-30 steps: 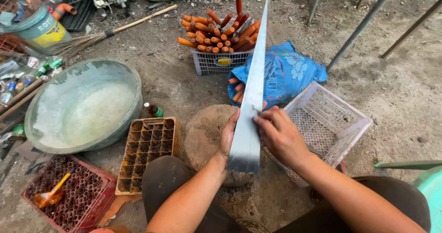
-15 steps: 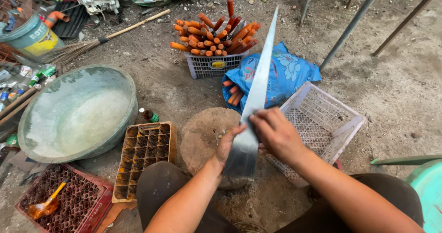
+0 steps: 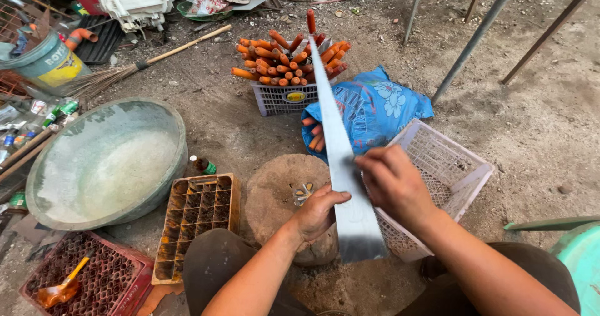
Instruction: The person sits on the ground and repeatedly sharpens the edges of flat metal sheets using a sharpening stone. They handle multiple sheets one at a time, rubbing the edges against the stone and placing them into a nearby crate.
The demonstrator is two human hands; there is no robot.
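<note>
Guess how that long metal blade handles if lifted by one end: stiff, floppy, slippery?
The long blade looks thin, flat and tapered, so it would probably flex somewhat toward the tip. Its bare, smooth metal looks likely to slip, which may be why both the left hand and the right hand grip it. Likely fairly light for its length.

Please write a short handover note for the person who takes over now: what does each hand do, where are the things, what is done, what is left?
Left hand: grips the lower edge of the long metal blade from the left, over the round stump.
Right hand: fingers press on the blade's right edge.
Blade: held tilted, tip pointing away, broad end near the knees.
Nearby: basket of orange handles ahead, empty white basket to the right.
Done: blade is in hand. Left: no handle on it yet.
</note>
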